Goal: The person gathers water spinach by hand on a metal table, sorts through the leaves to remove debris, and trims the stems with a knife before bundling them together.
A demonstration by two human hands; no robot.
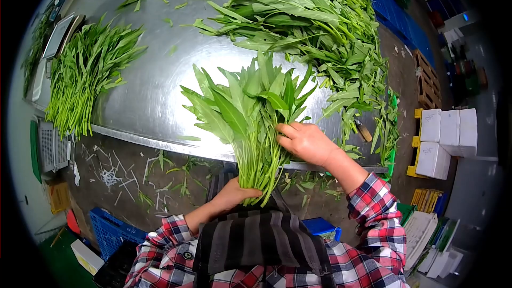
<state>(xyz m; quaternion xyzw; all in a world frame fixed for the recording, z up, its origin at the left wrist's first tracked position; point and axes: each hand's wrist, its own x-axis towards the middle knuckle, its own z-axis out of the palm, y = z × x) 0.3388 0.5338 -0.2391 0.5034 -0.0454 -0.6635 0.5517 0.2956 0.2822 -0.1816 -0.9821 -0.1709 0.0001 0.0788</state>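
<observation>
A bunch of leafy greens (pixel 250 122), which looks like water spinach, stands upright in front of me with its leaves pointing away over the table edge. My left hand (pixel 234 193) is closed around the lower stem ends. My right hand (pixel 306 143) has its fingers bent against the right side of the bunch, gripping it just below the leaves. Beyond it lies a large heap of the same greens (pixel 314 21) on the metal table (pixel 144 96). Another bundle (pixel 88 74) rests at the table's left edge.
A wooden-handled tool (pixel 364 130) lies near the table's right corner, its far end hidden by leaves. White boxes (pixel 450 133) and a wooden pallet (pixel 426 80) stand to the right. A blue crate (pixel 114 232) sits at lower left. Stem scraps and leaves litter the floor (pixel 128 176).
</observation>
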